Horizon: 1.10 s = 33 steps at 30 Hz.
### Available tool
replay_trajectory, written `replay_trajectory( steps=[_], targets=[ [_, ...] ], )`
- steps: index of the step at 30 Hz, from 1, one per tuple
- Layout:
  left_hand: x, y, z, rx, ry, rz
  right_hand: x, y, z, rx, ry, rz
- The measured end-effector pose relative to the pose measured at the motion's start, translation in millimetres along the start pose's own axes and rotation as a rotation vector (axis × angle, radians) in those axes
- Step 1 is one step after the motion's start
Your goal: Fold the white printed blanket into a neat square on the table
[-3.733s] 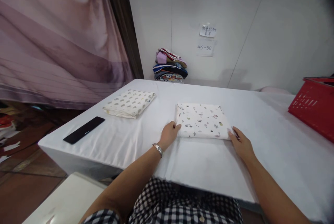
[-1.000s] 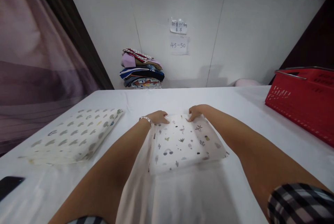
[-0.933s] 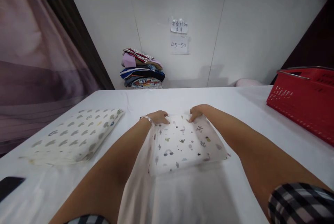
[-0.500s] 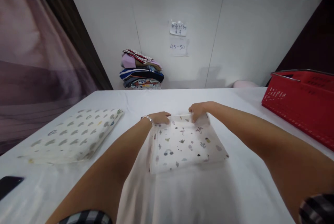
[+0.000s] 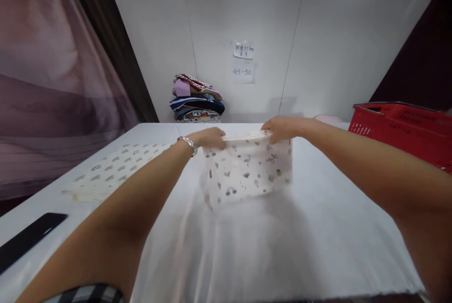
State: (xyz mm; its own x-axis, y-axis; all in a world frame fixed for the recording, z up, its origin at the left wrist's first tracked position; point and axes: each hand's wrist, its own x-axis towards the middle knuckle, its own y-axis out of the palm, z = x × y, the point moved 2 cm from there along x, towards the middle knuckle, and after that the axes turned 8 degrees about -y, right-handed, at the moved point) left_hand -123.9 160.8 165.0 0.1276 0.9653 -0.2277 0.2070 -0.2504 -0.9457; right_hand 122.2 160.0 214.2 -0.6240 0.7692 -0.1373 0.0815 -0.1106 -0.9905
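A folded white cloth (image 5: 249,171) printed with small coloured motifs hangs above the white table (image 5: 268,251), held up by its far edge. My left hand (image 5: 208,137), with a metal bracelet at the wrist, grips the upper left corner. My right hand (image 5: 284,128) grips the upper right corner. The cloth's lower edge is blurred and close to the table top.
A second folded cloth (image 5: 116,171) with grey-green prints lies at the left. A black phone (image 5: 30,239) sits at the near left edge. A red basket (image 5: 406,128) stands at the right. A stack of folded clothes (image 5: 197,100) rests by the wall, under two paper notes (image 5: 243,60).
Both hands closed on the far edge of the printed cloth and lifted it off the table; it lay flat before. The view has tilted up a little.
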Motion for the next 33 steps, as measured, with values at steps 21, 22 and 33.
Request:
replay_trajectory(
  steps=[21, 22, 33],
  targets=[
    [-110, 183.4, -6, 0.083, 0.358, -0.459, -115, 225, 9, 0.330, -0.072, -0.394],
    [-110, 179.9, -6, 0.047, 0.359, -0.451, -114, 222, 8, 0.386, -0.055, -0.384],
    [-99, 170.0, -19, -0.150, 0.265, -0.296, -89, 198, 12, 0.420, 0.017, -0.228]
  ],
)
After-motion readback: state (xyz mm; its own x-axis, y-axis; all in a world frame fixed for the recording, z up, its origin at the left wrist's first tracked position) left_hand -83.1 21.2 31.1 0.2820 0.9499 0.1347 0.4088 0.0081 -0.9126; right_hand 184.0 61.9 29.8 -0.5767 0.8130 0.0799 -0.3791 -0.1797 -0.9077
